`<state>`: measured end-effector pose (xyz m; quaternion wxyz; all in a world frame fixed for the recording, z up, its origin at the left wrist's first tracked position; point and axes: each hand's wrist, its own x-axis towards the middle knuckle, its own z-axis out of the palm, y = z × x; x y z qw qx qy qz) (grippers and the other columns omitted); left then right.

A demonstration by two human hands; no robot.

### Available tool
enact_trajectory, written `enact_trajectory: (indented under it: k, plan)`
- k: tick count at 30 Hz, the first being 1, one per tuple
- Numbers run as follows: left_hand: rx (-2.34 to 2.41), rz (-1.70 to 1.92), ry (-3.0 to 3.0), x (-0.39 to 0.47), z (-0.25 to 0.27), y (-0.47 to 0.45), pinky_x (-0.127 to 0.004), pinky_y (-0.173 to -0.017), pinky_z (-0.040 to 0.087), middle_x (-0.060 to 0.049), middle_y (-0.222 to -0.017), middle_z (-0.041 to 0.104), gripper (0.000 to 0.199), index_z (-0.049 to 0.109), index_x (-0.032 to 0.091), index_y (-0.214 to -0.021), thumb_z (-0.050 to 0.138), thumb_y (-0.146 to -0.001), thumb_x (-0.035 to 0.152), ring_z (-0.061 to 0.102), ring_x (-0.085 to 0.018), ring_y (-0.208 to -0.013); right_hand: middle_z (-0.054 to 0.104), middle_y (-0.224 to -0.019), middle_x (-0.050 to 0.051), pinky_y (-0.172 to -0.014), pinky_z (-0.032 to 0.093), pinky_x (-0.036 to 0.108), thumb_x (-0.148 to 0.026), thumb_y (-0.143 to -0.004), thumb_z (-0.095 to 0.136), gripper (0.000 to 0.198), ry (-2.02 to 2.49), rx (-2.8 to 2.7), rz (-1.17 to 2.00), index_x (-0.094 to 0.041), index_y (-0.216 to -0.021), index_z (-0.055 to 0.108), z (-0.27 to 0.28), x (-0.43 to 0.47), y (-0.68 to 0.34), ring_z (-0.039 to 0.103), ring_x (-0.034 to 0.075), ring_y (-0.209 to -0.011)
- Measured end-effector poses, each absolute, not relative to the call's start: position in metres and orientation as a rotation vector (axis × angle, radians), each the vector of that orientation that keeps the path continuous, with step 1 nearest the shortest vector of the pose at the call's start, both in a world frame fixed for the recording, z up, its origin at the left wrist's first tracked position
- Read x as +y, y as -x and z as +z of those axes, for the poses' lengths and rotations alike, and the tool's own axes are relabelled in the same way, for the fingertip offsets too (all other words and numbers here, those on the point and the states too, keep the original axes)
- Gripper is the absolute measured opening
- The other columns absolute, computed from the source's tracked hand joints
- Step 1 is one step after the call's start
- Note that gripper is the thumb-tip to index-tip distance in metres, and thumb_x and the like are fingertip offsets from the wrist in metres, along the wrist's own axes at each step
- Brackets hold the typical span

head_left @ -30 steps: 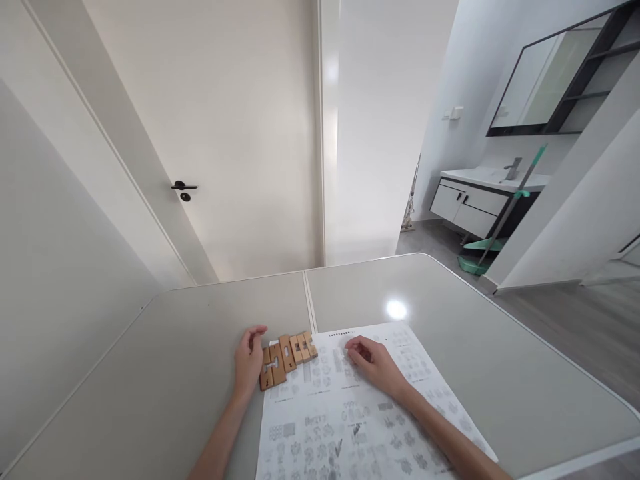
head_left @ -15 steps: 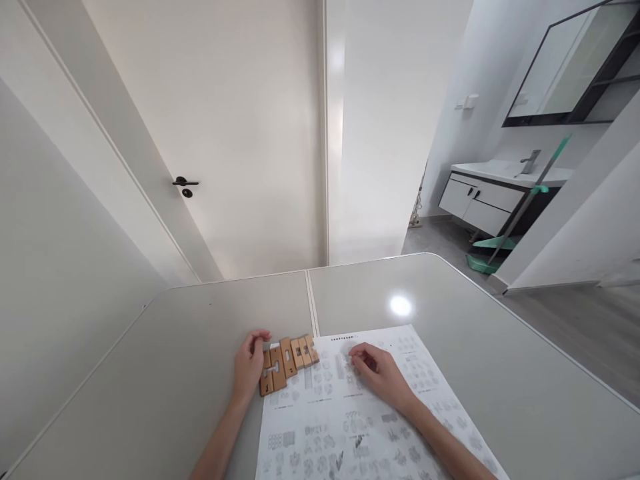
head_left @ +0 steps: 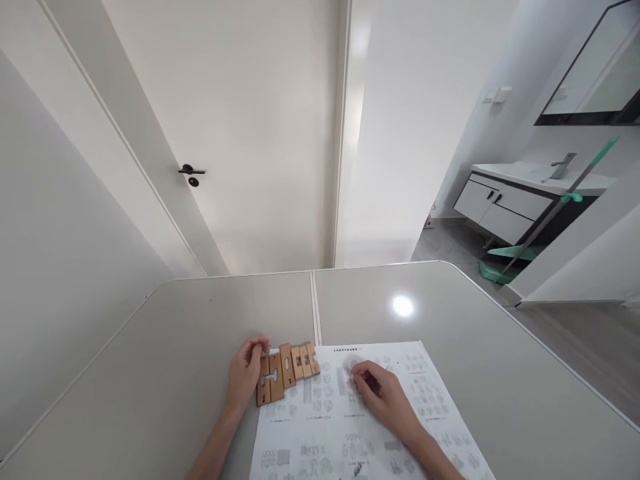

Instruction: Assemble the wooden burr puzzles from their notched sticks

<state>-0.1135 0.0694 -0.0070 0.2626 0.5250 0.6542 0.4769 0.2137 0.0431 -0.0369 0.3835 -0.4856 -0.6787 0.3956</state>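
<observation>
Table (head_left: 175,380), hands (head_left: 243,370) (head_left: 384,396) loosely curled, left touching blocks (head_left: 287,377)

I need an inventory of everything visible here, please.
Wooden pieces: about six, brown, at paper's upper-left corner
Paper: one, white, on table
Table: one, grey, foreground
Door: one, cream, behind table
Door handle: one, black, door's left
Sink cabinet: one, white and black, right
Tap: one, grey, on sink
Mirror: one, black frame, upper right
Dustpan: one, green, floor at right
Wall plates: two, white, left of mirror
Floor: one, grey, right
Walls: several, white, background
Left hand: one, bare, beside wooden pieces
Right hand: one, bare, over paper
</observation>
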Motion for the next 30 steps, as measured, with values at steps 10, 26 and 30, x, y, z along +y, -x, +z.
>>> enact_trajectory:
  k: [10,26,30]
  plan:
    - [1.763,1.23,-1.383,0.066,-0.008,0.118,-0.03,-0.073,0.054,-0.002,-0.079,0.07,0.028,0.066,0.024,-0.082,0.048,-0.092,0.044,0.067,-0.022,-0.077,0.07,-0.08,0.006,-0.059,0.049,0.029,-0.05,-0.1,0.051,0.032,1.292,-1.72,1.061,-0.023,-0.098,0.069,-0.043,0.043,-0.209,0.064,0.022,-0.07]
    - [1.866,1.14,-1.411,0.062,0.005,0.106,-0.029,-0.071,0.053,-0.003,-0.078,0.07,0.035,0.066,0.023,-0.083,0.044,-0.094,0.048,0.066,-0.021,-0.075,0.068,-0.077,0.005,-0.06,0.049,0.026,-0.057,-0.099,0.048,0.042,1.32,-1.714,1.069,-0.021,-0.093,0.069,-0.049,0.042,-0.209,0.062,0.02,-0.068]
    - [1.859,1.16,-1.418,0.061,0.006,0.105,-0.029,-0.074,0.052,-0.002,-0.079,0.07,0.032,0.065,0.023,-0.082,0.044,-0.095,0.044,0.066,-0.021,-0.077,0.068,-0.078,0.004,-0.06,0.048,0.025,-0.053,-0.1,0.05,0.037,1.293,-1.776,1.123,-0.021,-0.096,0.068,-0.044,0.043,-0.212,0.062,0.019,-0.068]
